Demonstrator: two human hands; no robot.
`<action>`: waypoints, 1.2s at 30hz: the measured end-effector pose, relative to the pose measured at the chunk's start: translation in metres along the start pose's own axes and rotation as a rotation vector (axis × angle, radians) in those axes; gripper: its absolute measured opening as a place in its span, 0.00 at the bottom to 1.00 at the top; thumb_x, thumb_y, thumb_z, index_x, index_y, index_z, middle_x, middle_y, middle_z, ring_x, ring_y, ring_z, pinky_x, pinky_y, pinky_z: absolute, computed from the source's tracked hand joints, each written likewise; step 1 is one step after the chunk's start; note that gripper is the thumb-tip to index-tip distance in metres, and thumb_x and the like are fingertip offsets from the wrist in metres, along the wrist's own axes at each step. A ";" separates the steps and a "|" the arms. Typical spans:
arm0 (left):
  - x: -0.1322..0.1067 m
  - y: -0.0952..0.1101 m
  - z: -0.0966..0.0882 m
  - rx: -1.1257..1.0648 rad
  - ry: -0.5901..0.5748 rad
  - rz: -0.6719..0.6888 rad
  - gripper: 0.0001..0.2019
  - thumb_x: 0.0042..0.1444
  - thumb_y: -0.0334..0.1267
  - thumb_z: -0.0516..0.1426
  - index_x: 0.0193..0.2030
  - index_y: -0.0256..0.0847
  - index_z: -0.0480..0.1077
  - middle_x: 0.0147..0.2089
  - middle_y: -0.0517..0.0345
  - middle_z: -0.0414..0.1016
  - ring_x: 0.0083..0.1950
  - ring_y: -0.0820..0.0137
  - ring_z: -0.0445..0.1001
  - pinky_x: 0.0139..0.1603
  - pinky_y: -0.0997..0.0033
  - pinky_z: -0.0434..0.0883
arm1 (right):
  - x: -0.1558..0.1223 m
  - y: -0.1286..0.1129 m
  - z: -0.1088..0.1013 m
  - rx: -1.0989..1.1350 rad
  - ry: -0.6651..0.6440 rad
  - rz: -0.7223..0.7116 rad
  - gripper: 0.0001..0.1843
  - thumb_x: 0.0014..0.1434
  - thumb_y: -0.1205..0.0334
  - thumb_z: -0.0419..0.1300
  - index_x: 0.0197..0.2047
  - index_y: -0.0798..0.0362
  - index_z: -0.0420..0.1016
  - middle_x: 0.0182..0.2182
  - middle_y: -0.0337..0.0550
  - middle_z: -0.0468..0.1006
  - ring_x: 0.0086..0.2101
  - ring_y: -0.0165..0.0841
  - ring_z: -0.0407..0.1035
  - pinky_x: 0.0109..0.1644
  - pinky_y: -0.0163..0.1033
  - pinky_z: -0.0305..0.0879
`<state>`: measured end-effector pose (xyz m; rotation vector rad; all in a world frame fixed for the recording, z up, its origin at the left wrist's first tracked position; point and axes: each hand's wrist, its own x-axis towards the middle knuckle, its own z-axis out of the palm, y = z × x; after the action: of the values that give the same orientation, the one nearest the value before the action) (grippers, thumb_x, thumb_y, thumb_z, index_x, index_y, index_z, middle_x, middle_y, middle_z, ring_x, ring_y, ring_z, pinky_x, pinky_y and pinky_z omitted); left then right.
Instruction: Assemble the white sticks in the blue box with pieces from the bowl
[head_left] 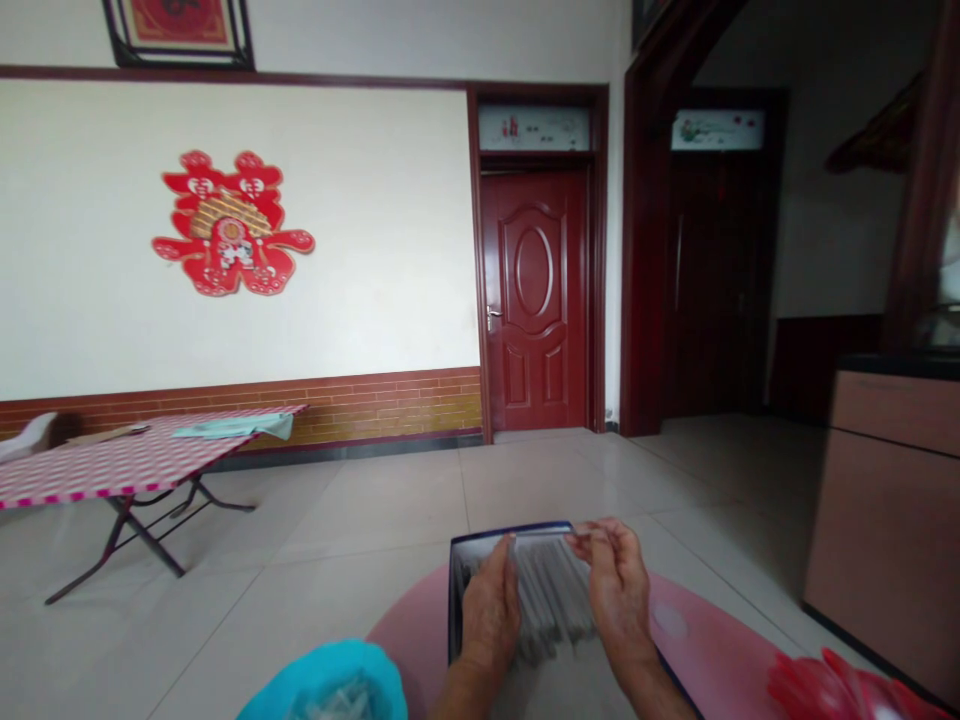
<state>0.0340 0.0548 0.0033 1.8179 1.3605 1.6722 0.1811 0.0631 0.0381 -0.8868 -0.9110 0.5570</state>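
A dark blue-rimmed box [457, 580] lies on a pink round table [712, 650] at the bottom middle. It holds several thin grey sticks [551, 590] packed side by side. My left hand [491, 605] rests on the left part of the sticks, fingers together and stretched forward. My right hand [619, 580] is over the box's right side, with thumb and fingertips pinched at the far end of the sticks.
A cyan bag [330, 680] sits at the bottom left, red plastic [832, 690] at the bottom right. A folding table with a pink checked cloth [112, 465] stands at left. A wooden cabinet [885, 520] is at right; a red door [534, 300] is ahead.
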 end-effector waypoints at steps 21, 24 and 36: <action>-0.005 0.003 -0.006 0.643 -0.242 0.301 0.21 0.63 0.32 0.43 0.60 0.48 0.64 0.36 0.54 0.74 0.37 0.65 0.75 0.36 0.70 0.71 | 0.004 -0.008 -0.001 -0.006 0.092 0.005 0.16 0.52 0.47 0.56 0.38 0.50 0.63 0.24 0.34 0.71 0.28 0.34 0.71 0.35 0.40 0.69; -0.005 0.006 -0.006 0.667 -0.204 0.376 0.20 0.63 0.31 0.45 0.57 0.50 0.67 0.33 0.55 0.72 0.35 0.66 0.73 0.38 0.67 0.70 | 0.003 -0.010 -0.001 0.023 0.081 0.042 0.19 0.50 0.46 0.58 0.38 0.50 0.65 0.26 0.35 0.72 0.28 0.33 0.71 0.35 0.39 0.69; -0.007 0.012 -0.003 0.577 -0.087 0.376 0.16 0.63 0.35 0.47 0.55 0.45 0.68 0.37 0.55 0.74 0.39 0.69 0.74 0.41 0.73 0.71 | -0.004 0.000 0.005 0.205 -0.080 0.360 0.23 0.39 0.47 0.69 0.35 0.52 0.71 0.28 0.40 0.78 0.28 0.32 0.72 0.30 0.34 0.68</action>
<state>0.0375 0.0428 0.0088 2.5714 1.6622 1.4214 0.1746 0.0624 0.0382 -0.8498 -0.7529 0.9846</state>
